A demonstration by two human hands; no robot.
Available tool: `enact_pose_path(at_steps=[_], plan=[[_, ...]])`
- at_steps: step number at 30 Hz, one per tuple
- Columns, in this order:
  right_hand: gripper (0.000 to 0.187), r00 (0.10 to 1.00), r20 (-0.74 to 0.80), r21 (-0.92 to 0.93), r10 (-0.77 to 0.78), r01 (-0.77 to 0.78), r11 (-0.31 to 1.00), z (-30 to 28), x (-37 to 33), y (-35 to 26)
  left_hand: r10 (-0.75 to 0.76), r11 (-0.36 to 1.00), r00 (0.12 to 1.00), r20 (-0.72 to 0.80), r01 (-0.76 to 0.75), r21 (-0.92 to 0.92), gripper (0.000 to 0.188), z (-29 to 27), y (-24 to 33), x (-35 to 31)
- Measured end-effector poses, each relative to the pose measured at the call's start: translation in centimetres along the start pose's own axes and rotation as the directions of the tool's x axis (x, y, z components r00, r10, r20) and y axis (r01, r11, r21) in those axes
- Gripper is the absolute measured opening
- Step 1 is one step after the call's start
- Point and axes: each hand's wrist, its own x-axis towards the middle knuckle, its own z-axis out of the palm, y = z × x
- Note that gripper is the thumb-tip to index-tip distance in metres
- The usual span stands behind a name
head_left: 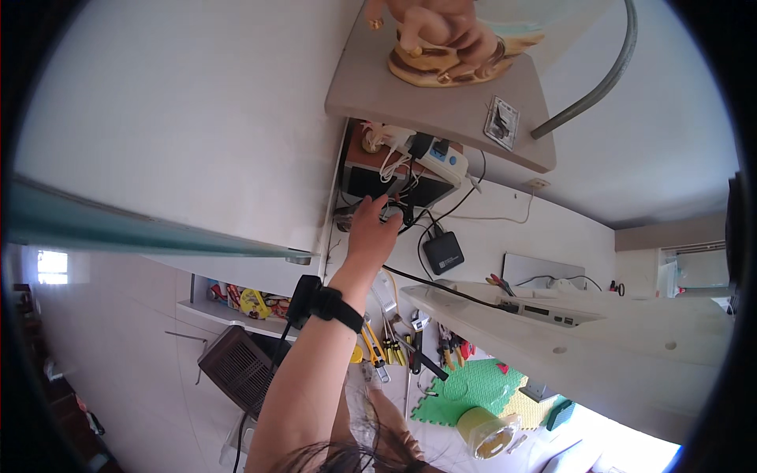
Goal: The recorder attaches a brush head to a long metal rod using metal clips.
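My left hand [374, 230] reaches forward over a tangle of cables [410, 189] at the back of a white surface. Its thumb stands apart from the bent fingers, and I see nothing held between them; the fingertips are partly lost among the cables. Just beyond the hand, a white power strip [445, 160] with dark plugs lies on a reddish-brown and black box [365, 179]. To the right of the hand sits a small black square box [444, 252] with cables plugged into it. A black wrist strap [339, 309] circles my left wrist. My right hand is out of view.
Above the cables juts a grey-brown shelf [441, 118] bearing a figurine [453, 47]. A white panel with ports [544, 311] stands at the right. Below lie pliers and screwdrivers [392, 343], a green foam mat [473, 386] and a brown vented box [239, 366].
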Motion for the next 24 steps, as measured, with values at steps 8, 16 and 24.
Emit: enact_pose_path(at_steps=[8, 16, 24], plan=[[0.111, 0.996, -0.032, -0.109, 0.079, -0.082, 0.991, 1.3, 0.5, -0.9, 0.038, 0.993, 0.999, -0.001, -0.037, 0.113, 0.042, 1.4, -0.2, 2.9], [0.114, 0.998, 0.060, -0.097, 0.022, -0.016, 0.995, 0.8, -0.1, -1.1, 0.095, 0.942, 0.993, -0.067, -0.068, 0.328, 0.059, 2.6, -1.8, 4.7], [0.113, 0.995, 0.100, -0.032, 0.019, -0.016, 0.999, 2.0, 0.7, -0.9, -0.045, 0.998, 0.998, 0.053, 0.047, -0.051, 0.061, 2.2, -1.6, 4.8]])
